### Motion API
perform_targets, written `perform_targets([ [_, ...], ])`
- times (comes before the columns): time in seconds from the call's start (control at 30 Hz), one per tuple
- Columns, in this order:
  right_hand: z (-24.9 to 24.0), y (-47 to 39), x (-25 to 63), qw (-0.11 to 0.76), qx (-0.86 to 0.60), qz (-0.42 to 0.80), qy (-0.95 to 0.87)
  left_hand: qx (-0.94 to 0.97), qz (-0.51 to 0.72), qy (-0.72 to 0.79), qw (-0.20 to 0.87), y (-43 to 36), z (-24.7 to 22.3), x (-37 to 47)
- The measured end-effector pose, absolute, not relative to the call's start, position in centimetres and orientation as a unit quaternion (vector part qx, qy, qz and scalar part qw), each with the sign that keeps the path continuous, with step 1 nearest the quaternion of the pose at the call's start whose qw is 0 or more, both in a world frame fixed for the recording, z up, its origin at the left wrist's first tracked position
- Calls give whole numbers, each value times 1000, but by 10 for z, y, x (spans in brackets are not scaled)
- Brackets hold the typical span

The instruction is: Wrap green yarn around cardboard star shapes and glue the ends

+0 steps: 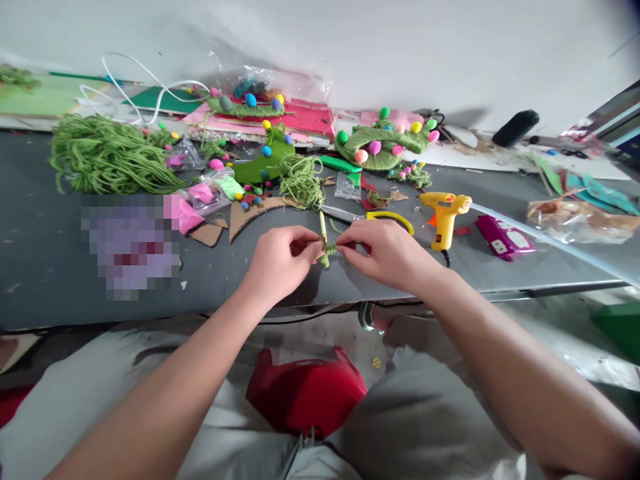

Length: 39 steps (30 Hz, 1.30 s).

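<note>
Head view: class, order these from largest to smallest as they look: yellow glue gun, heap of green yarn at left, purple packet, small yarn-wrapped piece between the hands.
1. Heap of green yarn
2. Yellow glue gun and purple packet: too alike to rank
3. Small yarn-wrapped piece, partly hidden

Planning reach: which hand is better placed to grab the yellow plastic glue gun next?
Right, probably. The right hand is nearer the yellow plastic glue gun, on that side; the left hand would likely cross past the right. Both are occupied at the small green yarn-wrapped piece.
</note>
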State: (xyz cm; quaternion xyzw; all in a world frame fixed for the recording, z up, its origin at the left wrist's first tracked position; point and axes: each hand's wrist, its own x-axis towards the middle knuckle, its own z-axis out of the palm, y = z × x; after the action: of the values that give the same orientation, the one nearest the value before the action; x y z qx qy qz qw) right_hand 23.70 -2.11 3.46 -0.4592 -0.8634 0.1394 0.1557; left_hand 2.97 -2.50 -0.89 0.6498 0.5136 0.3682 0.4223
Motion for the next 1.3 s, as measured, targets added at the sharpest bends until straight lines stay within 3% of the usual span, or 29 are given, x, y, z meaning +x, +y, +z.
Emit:
perform_targets([
  [0.4, 25, -22, 234, 186, -452, 176, -855, 502, 456, 494, 544, -20, -9, 29],
  [0.73, 33, -17, 240, 146, -434, 148, -877, 640, 339, 503, 472, -26, -3, 28],
  [0.9, 36, -27, 230, 151, -479, 121, -856, 625, 383, 507, 454, -24, -7, 29],
  [1.3, 25, -23, 232, 172, -452, 177, -857, 500, 457, 490, 550, -20, -5, 28],
])
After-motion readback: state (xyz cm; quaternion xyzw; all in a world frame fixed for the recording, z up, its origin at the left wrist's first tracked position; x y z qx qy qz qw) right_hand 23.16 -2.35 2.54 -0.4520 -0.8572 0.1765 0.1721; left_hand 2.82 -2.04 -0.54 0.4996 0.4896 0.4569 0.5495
